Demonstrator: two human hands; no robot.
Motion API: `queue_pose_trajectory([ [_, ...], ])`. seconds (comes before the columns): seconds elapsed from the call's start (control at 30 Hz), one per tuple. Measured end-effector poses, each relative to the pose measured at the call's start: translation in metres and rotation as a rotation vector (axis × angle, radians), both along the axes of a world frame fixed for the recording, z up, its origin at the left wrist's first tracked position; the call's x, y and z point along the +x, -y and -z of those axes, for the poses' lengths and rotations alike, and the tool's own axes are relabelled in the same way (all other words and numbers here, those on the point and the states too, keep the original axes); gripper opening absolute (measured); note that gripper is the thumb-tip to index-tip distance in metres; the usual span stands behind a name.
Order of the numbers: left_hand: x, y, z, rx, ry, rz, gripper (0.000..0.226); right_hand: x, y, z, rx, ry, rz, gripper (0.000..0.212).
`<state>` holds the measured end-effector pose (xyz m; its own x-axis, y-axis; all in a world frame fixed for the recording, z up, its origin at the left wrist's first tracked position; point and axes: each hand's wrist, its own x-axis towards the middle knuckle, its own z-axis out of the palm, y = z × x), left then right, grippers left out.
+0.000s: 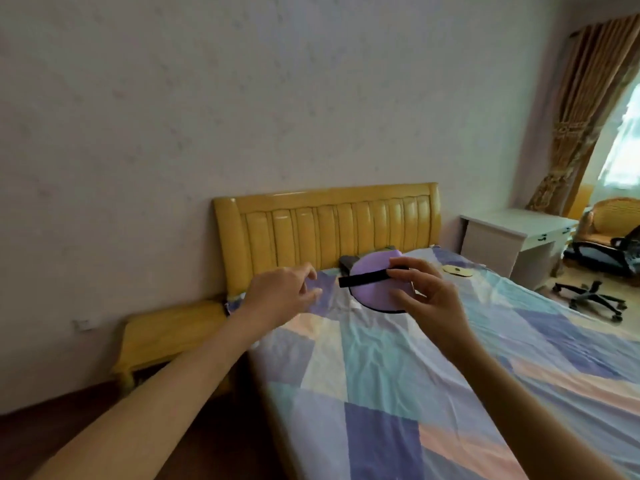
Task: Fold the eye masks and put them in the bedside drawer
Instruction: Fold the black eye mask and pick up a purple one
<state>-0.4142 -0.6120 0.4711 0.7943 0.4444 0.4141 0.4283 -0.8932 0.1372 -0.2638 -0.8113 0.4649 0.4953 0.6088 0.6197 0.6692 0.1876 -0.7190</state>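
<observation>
Right hand [424,299] grip pinches folded purple mask [372,289] by its black strap [362,279]; left hand [282,294] beside mask, fingers spread.

Both bare forearms reach forward from the lower edge toward 12 o'clock. The left hand [282,294] hangs palm down, fingers loosely spread and holding nothing. The right hand [420,299], at its 3 o'clock, is raised with thumb and fingertips pinched closed.

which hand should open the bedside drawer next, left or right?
Left, probably. The left hand is empty and open, on the side of the bedside table. The right hand is pinching the folded purple eye mask by its strap.
</observation>
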Motion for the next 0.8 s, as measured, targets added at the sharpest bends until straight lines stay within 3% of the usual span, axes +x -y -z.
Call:
queue_pose_trajectory([
  [0.2, -0.103, -0.111, -0.002, 0.001, -0.006, -0.195, 0.029, -0.065, -0.148, -0.006, 0.025, 0.021, -0.199, 0.037],
  [0.47, -0.192, -0.239, 0.033, -0.098, -0.013, -0.387, 0.025, -0.141, -0.323, 0.029, -0.049, -0.038, -0.407, 0.028],
  [0.8, -0.175, -0.399, 0.131, -0.237, -0.033, -0.541, 0.028, -0.110, -0.529, 0.122, -0.217, -0.104, -0.545, 0.031],
])
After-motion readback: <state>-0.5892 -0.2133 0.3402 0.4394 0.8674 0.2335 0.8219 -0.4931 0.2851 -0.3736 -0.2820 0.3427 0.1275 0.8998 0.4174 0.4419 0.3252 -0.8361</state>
